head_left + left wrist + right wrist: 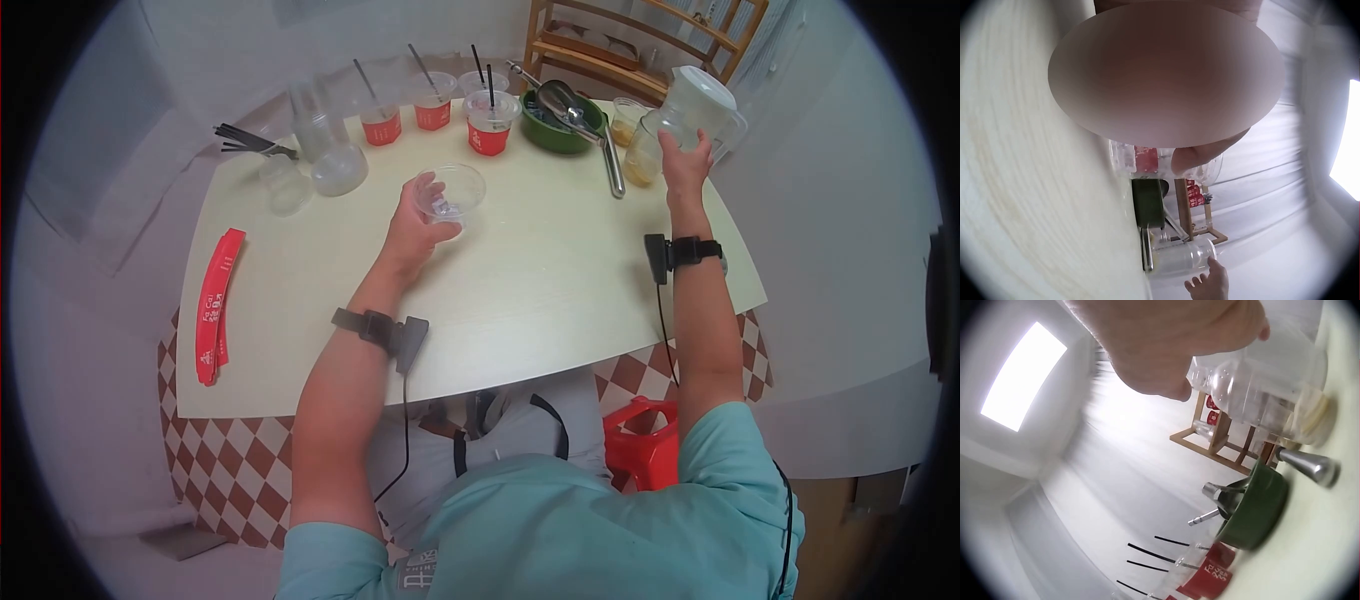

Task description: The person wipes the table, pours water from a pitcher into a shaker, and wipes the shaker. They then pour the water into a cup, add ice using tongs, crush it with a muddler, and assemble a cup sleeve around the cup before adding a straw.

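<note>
My left hand (412, 228) holds a clear plastic cup (458, 188) over the middle of the table, with fingers and thumb curled round its side. In the left wrist view a large blur covers most of that hand, and the thumb overlaps the cup (1210, 169). At the right my right hand (687, 172) is raised with its fingers spread, close beside a clear container (640, 166) with a little yellowish liquid. Behind it stands a clear pitcher (698, 108) with a white lid. The right wrist view shows the right hand (1179, 344) overlapping the clear vessels, gripping nothing visible.
Several clear cups with red sleeves (488, 135) and dark straws line the back. A green bowl (555, 138) holds metal tools; a metal tool (613, 165) lies beside it. Left are stacked clear cups (340, 172), black straws (250, 140) and flat red sleeves (213, 310).
</note>
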Motion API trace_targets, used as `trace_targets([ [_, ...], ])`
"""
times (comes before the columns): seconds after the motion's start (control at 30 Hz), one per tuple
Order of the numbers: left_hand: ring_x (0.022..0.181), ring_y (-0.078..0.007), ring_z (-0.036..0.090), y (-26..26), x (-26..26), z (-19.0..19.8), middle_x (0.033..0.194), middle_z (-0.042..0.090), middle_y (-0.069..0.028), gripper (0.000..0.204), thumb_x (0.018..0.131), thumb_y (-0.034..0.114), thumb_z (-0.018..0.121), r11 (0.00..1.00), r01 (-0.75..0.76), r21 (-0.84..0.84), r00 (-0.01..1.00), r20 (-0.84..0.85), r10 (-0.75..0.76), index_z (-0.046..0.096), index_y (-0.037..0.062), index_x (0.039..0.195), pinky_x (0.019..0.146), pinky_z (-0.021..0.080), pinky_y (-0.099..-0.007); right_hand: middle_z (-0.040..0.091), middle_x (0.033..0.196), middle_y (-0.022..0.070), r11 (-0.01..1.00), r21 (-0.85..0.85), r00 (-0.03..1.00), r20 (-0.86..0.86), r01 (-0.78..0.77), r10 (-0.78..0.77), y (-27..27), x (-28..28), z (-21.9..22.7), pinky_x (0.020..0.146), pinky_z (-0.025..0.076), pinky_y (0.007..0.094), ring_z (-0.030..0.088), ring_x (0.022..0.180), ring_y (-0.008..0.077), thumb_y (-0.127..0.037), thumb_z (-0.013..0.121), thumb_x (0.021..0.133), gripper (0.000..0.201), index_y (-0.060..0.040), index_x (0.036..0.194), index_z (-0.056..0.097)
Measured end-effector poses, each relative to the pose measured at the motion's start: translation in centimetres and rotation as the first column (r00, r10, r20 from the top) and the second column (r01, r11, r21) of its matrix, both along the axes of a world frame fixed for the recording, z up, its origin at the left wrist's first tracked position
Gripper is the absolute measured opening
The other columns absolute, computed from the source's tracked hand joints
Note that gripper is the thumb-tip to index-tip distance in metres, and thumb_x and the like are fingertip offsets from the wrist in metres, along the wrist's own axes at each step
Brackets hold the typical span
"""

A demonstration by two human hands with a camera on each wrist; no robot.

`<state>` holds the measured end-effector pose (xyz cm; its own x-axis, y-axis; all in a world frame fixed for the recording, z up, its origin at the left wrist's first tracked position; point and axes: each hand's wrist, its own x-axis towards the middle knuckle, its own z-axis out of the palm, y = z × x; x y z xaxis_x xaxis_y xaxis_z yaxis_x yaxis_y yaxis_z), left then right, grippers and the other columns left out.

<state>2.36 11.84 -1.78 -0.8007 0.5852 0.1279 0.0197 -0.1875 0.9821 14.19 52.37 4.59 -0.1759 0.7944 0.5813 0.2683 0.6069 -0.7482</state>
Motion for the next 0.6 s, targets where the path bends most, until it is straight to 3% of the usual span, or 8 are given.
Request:
trace_targets([
  [0.13, 0.139, -0.0302, 0.042, -0.2, 0.0, 0.2, 0.151, 0.04, -0.0195, 0.092, 0.072, -0.008, 0.072, 1.0, 0.007, -0.008, 1.0, 0.003, -0.007, 0.029, 0.0048, 0.152, 0.112, 0.04, -0.0399, 0.047, 0.144, 0.0278, 0.996, -0.083, 0.991, 0.12, -0.044, 0.054, 2.9, -1.4, -0.3, 0.113, 0.038, 0.0415, 0.045, 0.136, 0.0397, -0.04, 0.082, 0.078, 0.093, 0.0, 0.149, 0.037],
  [0.2, 0.139, -0.0303, 0.042, -0.2, 0.1, 0.3, 0.151, 0.04, -0.0195, 0.092, 0.071, -0.007, 0.072, 1.0, 0.011, -0.016, 1.0, 0.003, -0.011, 0.029, 0.0046, 0.152, 0.112, 0.04, -0.0398, 0.048, 0.145, 0.0281, 0.939, -0.195, 0.956, 0.027, -0.282, 0.293, 4.3, -2.0, -1.2, 0.111, 0.04, 0.0421, 0.048, 0.135, 0.0375, -0.041, 0.084, 0.076, 0.097, -0.0001, 0.15, 0.037],
  [0.3, 0.139, -0.0301, 0.042, -0.2, 0.1, 0.2, 0.151, 0.041, -0.0194, 0.092, 0.071, -0.007, 0.071, 1.0, 0.028, -0.001, 1.0, 0.009, -0.028, 0.03, 0.005, 0.152, 0.113, 0.039, -0.0399, 0.047, 0.147, 0.0249, 0.945, -0.194, 0.955, 0.082, -0.264, 0.284, 4.7, -1.7, -1.6, 0.109, 0.041, 0.0366, 0.05, 0.134, 0.0312, -0.04, 0.084, 0.078, 0.103, 0.004, 0.153, 0.029],
  [0.4, 0.14, -0.0303, 0.041, -0.1, -0.3, -0.3, 0.151, 0.039, -0.0207, 0.094, 0.071, -0.004, 0.075, 0.999, 0.041, 0.02, 0.999, 0.006, -0.042, 0.028, 0.0038, 0.152, 0.113, 0.039, -0.0392, 0.05, 0.143, 0.0287, 0.967, -0.165, 0.98, 0.015, -0.194, 0.199, 3.3, -1.0, -2.3, 0.109, 0.043, 0.0407, 0.051, 0.133, 0.0374, -0.038, 0.085, 0.075, 0.097, 0.0073, 0.146, 0.037],
  [0.47, 0.141, -0.0304, 0.04, -0.1, -0.3, -0.3, 0.151, 0.039, -0.0209, 0.094, 0.071, -0.003, 0.075, 0.999, 0.029, 0.013, 1.0, 0.008, -0.03, 0.028, 0.0045, 0.152, 0.114, 0.038, -0.0401, 0.052, 0.142, 0.0289, 0.954, -0.293, 0.978, 0.168, -0.067, 0.12, 2.4, -0.3, -3.8, 0.107, 0.045, 0.0412, 0.054, 0.131, 0.0387, -0.035, 0.085, 0.075, 0.097, 0.0113, 0.144, 0.036],
  [0.57, 0.142, -0.0307, 0.038, -0.1, -0.4, -0.4, 0.152, 0.038, -0.0213, 0.095, 0.071, -0.003, 0.076, 0.999, 0.031, 0.014, 1.0, 0.003, -0.031, 0.028, 0.0048, 0.152, 0.115, 0.036, -0.0404, 0.06, 0.133, 0.0289, 0.916, -0.371, 0.935, 0.244, -0.154, 0.256, 1.0, -0.1, -6.6, 0.103, 0.048, 0.0426, 0.06, 0.123, 0.0392, -0.039, 0.082, 0.077, 0.089, 0.0123, 0.138, 0.043],
  [0.6, 0.142, -0.0307, 0.038, 0.0, -0.3, -0.3, 0.152, 0.038, -0.0213, 0.095, 0.071, -0.003, 0.076, 0.999, 0.031, 0.011, 0.999, 0.005, -0.031, 0.028, 0.0048, 0.152, 0.115, 0.036, -0.0404, 0.064, 0.127, 0.0274, 0.907, -0.393, 0.844, 0.426, -0.152, 0.326, 0.2, 0.0, -6.2, 0.1, 0.05, 0.0425, 0.063, 0.118, 0.0388, -0.044, 0.078, 0.079, 0.081, 0.0107, 0.133, 0.051],
])
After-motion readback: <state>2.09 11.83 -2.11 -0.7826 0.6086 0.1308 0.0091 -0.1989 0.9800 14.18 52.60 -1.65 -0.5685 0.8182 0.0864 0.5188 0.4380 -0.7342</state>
